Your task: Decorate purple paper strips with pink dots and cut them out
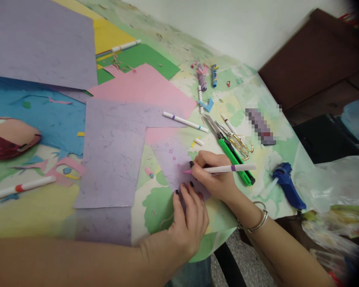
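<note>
My right hand [214, 173] is closed round a white marker [227, 169] with a purple band, its pink tip at the surface of a small purple paper piece [167, 163]. Small pink circles run in a line on that piece. My left hand [190, 215] lies on the lower end of the same piece, fingers spread. A pink marker cap [148, 172] lies left of the piece. Just above my right hand are a white cap [199, 142] and a marker with purple and blue bands [185, 122].
Right of my hands lie a green cutter [236, 161], scissors [236, 141] and a blue glue gun [288, 185]. Large purple [110, 155], pink [146, 87] and blue [62, 119] sheets cover the left side. A dark red pouch [12, 137] sits far left. Rolled paper tubes [202, 77] stand behind.
</note>
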Demonstrator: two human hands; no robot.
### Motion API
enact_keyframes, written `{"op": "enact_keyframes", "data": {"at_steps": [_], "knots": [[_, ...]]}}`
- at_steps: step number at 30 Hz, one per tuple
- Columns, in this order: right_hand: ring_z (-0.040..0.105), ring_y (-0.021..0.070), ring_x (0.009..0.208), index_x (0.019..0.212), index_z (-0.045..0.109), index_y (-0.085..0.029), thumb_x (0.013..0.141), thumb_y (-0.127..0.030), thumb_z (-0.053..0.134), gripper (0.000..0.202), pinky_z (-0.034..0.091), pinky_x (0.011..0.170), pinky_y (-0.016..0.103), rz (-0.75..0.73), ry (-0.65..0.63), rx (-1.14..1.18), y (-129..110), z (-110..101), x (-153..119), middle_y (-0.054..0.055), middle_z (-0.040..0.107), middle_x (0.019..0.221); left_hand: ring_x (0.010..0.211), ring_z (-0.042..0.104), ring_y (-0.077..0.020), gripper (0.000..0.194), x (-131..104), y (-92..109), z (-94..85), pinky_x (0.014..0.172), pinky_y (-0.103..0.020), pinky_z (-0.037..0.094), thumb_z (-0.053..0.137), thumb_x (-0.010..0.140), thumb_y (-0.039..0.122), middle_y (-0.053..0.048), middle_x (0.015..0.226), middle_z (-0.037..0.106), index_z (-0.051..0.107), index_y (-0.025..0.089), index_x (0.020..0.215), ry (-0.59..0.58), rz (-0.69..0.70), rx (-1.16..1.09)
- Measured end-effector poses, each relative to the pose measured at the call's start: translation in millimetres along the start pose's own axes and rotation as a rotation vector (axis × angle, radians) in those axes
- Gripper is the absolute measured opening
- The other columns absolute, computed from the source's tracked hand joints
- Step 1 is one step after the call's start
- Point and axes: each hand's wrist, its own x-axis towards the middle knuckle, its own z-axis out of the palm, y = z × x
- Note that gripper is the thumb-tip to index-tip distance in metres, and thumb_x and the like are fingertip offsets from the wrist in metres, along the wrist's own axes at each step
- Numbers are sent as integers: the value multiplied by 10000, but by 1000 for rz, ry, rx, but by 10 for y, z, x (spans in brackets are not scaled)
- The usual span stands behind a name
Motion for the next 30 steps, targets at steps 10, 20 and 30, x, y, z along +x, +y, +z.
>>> {"op": "enact_keyframes", "data": {"at_steps": [10,20,30], "knots": [[328,65,469,545,354,-192,797,-141,537,315,293,455,223,55,5,-8,-13,5,-5,-68,364,488,931,659,-318,407,3,8,4,752,-398,571,397,867,253,-225,1039,670,601,-15,1095,3,-7,-4],[294,67,477,537,316,-194,766,-102,519,319,270,454,225,29,-4,9,-19,5,3,-68,332,486,927,661,-309,399,0,7,8,751,-392,573,404,867,253,-211,1039,674,600,-4,1100,5,-4,-6],[297,69,480,551,310,-197,774,-105,519,319,267,460,229,36,38,-22,15,8,-5,-69,324,501,944,657,-312,407,4,2,-9,762,-400,569,410,874,272,-221,1053,668,599,0,1110,-18,-5,-3]]}}
